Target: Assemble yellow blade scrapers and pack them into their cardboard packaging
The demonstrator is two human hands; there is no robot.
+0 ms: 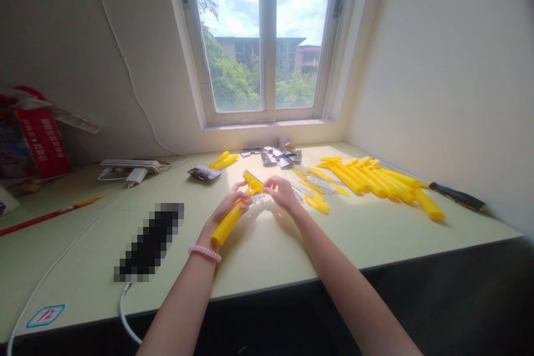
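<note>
While left hand and right hand hold a yellow scraper — blade unclear.

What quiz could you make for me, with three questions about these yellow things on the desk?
1. Which wrist wears the pink band?
2. True or false: the pile of yellow handles lies to the right of the right hand.
3. What does the left hand hold?

Key: 1. Left. 2. True. 3. A yellow plastic scraper.
</note>
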